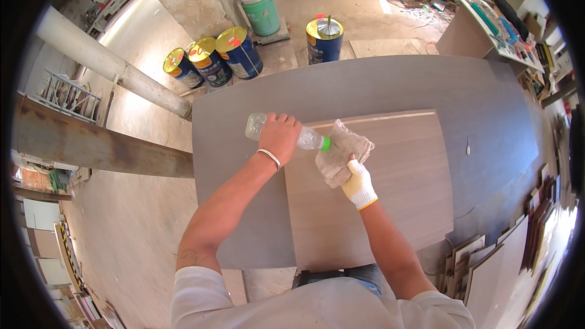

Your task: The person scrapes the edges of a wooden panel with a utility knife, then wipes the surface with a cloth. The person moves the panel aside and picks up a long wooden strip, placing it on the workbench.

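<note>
A clear plastic bottle with a green cap (309, 139) lies tipped sideways in my bare left hand (280, 136), fingers wrapped round its middle. Its capped end points right and meets a crumpled beige rag (344, 153). That rag is held by my right hand (358, 181), which wears a white knit glove with the thumb tip showing bare. Below both hands lies a flat wood-grain panel (372, 219) on a larger grey tabletop (244, 207). Whether liquid is leaving the bottle I cannot tell.
Beyond the table stand blue drums with yellow lids (241, 52), a separate drum with a metal funnel (325, 39) and a green bucket (262, 15). A small pale tool (468, 146) lies on the table's right. Board offcuts (496, 262) lean at the lower right; a rusty beam (103, 140) is left.
</note>
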The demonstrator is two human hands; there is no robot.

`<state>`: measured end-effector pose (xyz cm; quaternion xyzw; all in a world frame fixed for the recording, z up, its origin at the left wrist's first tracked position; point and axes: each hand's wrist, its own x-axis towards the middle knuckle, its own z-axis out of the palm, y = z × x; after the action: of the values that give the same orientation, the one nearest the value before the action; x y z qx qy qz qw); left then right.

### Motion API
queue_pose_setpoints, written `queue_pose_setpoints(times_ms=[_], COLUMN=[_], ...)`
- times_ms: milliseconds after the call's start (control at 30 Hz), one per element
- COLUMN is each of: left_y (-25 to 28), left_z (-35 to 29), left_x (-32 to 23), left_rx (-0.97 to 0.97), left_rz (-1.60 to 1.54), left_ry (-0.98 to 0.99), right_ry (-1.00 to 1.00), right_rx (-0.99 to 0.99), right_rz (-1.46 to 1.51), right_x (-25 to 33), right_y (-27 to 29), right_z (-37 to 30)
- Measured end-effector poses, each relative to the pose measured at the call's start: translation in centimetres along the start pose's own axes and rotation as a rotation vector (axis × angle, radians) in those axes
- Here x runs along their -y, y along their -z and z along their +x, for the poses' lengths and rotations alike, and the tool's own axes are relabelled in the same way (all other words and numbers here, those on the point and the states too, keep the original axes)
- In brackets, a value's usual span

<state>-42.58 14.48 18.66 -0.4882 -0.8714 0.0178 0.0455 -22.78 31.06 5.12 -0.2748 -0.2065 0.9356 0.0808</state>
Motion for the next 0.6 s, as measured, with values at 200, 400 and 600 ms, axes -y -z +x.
queue_pose_setpoints(times_ms=[200, 400, 600], left_y=[0.9, 0.3, -5.3], left_z=[-1.6, -2.4, -6.2], left_x=[0.5, 1.6, 2.5], left_rx=[-0.110, -0.024, -0.009], left_rz=[0.077, 0.017, -0.143], left_ry=[-0.037, 0.055, 0.176], right_ry=[0.081, 0.019, -0.229], right_rx=[0.012, 0.044, 0.147], right_rz=[0.028, 0.021, 0.314], right_x=[0.4, -1.1, -2.3], right_y=[-2.3, -1.9, -4.5], right_z=[0.1, 0.7, 1.0])
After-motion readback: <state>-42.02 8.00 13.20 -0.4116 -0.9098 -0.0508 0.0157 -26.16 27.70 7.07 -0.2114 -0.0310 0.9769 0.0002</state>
